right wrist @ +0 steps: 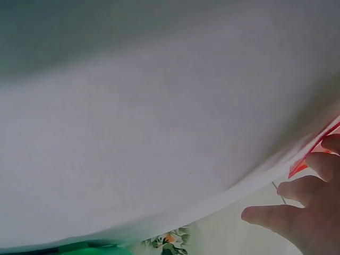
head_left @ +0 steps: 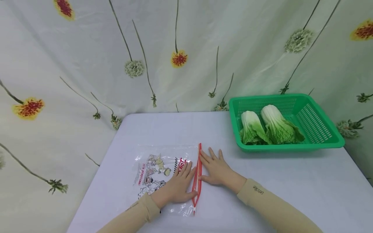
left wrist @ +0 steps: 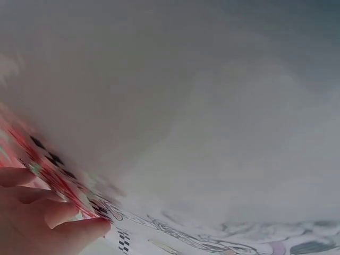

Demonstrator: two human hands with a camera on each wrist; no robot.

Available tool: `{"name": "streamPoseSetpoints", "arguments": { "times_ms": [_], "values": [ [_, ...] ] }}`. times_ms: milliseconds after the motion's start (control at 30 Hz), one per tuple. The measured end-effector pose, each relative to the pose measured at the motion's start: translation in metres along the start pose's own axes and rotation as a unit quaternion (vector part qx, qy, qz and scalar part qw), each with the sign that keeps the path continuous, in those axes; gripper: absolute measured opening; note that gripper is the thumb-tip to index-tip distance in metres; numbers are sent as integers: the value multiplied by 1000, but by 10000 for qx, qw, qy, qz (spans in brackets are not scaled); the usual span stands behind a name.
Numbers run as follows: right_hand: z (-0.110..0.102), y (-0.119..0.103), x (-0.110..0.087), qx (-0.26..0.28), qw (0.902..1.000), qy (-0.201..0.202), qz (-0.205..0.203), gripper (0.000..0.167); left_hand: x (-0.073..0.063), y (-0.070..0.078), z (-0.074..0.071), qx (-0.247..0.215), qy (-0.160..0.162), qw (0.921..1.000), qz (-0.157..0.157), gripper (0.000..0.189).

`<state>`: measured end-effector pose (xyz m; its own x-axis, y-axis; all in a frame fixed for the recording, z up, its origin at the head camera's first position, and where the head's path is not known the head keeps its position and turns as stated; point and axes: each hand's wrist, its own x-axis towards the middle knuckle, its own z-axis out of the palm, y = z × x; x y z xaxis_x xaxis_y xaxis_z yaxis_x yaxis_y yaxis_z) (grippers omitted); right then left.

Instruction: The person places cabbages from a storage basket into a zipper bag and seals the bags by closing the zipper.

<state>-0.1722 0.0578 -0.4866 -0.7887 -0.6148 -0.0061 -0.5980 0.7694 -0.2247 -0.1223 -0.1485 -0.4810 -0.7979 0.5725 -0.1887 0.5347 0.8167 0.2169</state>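
Observation:
A clear plastic zip bag (head_left: 158, 166) printed with cartoon dogs and red lettering lies flat on the white table. Its red zip edge (head_left: 200, 149) faces right, and the two red strips stand slightly apart toward the near end. My left hand (head_left: 181, 187) rests on the bag with fingers extended, its thumb touching the strip. From the other side my right hand (head_left: 218, 170) touches the red edge, fingers spread. The left wrist view has the left fingers (left wrist: 79, 231) over the print; the right wrist view has the right fingers (right wrist: 300, 188) beside the red edge.
A green plastic basket (head_left: 294, 148) stands at the back right of the table (head_left: 221, 213). Inside it lie two napa cabbages, a smaller one (head_left: 253, 127) and a larger one (head_left: 279, 127). Behind hangs a flower-printed curtain (head_left: 96, 42).

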Motion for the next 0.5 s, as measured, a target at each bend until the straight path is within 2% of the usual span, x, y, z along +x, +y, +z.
{"name": "streamPoseSetpoints", "arguments": {
  "times_ms": [200,267,400,500],
  "values": [
    [-4,-5,3,265,9988,-420,15,79,0,0,1,-470,149,9986,-191,81],
    [-5,-6,4,347,9979,-549,79,79,1,1,0,-654,332,9970,-249,67],
    [-5,-7,7,539,9961,-698,93,80,2,3,-2,-1118,751,9903,-344,26],
    [-5,-7,9,642,9951,-742,78,80,3,3,-2,-1395,943,9848,-427,17]
  ]
}}
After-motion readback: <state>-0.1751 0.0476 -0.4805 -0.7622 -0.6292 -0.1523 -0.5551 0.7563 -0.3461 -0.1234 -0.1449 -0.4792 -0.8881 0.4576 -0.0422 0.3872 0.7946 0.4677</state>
